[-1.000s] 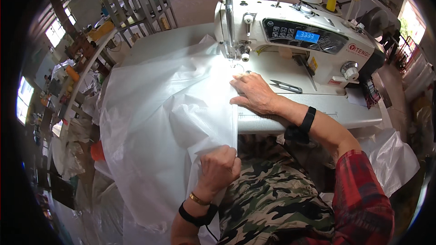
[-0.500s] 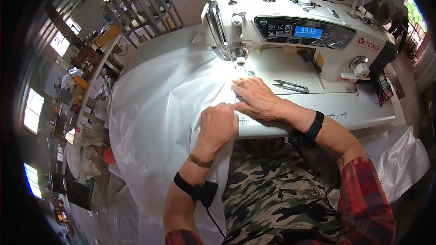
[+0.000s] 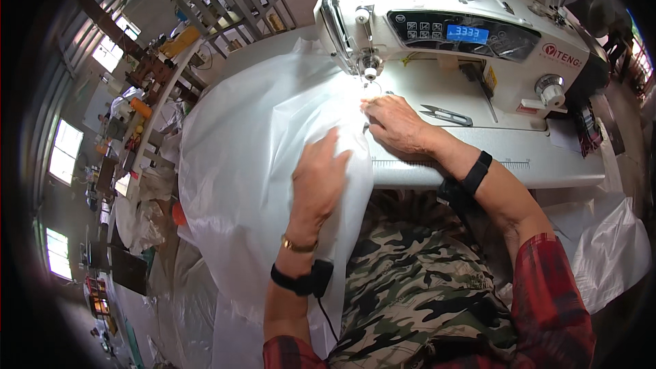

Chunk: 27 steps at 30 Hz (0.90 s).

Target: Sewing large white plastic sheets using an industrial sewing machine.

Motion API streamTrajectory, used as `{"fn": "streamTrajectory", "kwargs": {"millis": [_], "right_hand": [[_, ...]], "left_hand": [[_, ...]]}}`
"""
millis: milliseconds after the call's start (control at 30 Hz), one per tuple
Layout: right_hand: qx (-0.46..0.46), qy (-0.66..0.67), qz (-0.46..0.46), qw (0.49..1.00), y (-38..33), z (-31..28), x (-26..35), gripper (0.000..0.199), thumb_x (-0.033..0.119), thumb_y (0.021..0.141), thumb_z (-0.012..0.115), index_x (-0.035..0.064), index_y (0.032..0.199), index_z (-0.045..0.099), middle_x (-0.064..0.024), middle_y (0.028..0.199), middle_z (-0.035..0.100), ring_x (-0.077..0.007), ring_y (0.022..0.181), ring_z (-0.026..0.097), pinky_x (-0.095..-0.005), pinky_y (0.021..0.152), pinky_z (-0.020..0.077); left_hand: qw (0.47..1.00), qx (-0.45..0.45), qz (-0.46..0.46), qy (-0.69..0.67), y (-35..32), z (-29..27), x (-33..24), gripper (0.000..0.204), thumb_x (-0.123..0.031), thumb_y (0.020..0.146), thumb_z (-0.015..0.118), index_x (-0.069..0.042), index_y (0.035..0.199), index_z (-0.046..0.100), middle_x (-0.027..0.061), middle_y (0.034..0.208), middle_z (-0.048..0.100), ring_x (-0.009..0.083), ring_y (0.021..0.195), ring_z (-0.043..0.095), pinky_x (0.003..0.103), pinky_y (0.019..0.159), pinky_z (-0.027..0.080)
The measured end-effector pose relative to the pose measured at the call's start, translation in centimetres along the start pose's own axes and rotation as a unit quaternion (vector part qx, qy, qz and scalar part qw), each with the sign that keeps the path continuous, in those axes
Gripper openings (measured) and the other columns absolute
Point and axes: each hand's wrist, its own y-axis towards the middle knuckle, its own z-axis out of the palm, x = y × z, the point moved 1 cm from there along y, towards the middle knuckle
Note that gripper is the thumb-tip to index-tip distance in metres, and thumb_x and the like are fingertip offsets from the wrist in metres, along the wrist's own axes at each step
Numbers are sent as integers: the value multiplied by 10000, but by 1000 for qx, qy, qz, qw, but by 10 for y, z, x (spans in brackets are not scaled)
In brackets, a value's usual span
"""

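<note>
Thin white sheet material (image 3: 232, 130) spreads over the left of the sewing machine's table and hangs down past my left forearm. Over it is my left hand (image 3: 318, 181), slightly blurred, with its thumb and fingers apart; whether the palm touches the sheet I cannot tell. My right hand (image 3: 398, 125) pinches the sheet's right edge just in front of the needle area (image 3: 370, 80) of the white sewing machine (image 3: 427, 0). Its fingertips are bent down onto the material under the bright lamp light. Thread snips (image 3: 445, 115) lie to the right of this hand.
A ruler strip (image 3: 451, 163) runs along the table's front edge. The handwheel-like knob (image 3: 550, 91) sits at the machine's right. More white sheeting (image 3: 608, 249) hangs at the lower right. A metal rack (image 3: 229, 10) and a cluttered bench (image 3: 147, 126) stand to the left.
My left hand has let go of the sheet's edge; its closed fingers have spread and it has shifted left of the edge. My right hand stays on the edge near the needle. The view has shifted slightly.
</note>
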Motion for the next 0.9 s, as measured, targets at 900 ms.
{"fn": "streamTrajectory", "kwargs": {"millis": [900], "right_hand": [[-3,117,-138,984,-190,-101,137,206,171,794,702,144,976,610,-61,685,623,-277,709,657,-392,802,500]], "left_hand": [[957,-25,-91,-275,-54,-37,101,331,-243,967,610,11,1175,656,62,1054,691,145,967,626,274,860,486]]}}
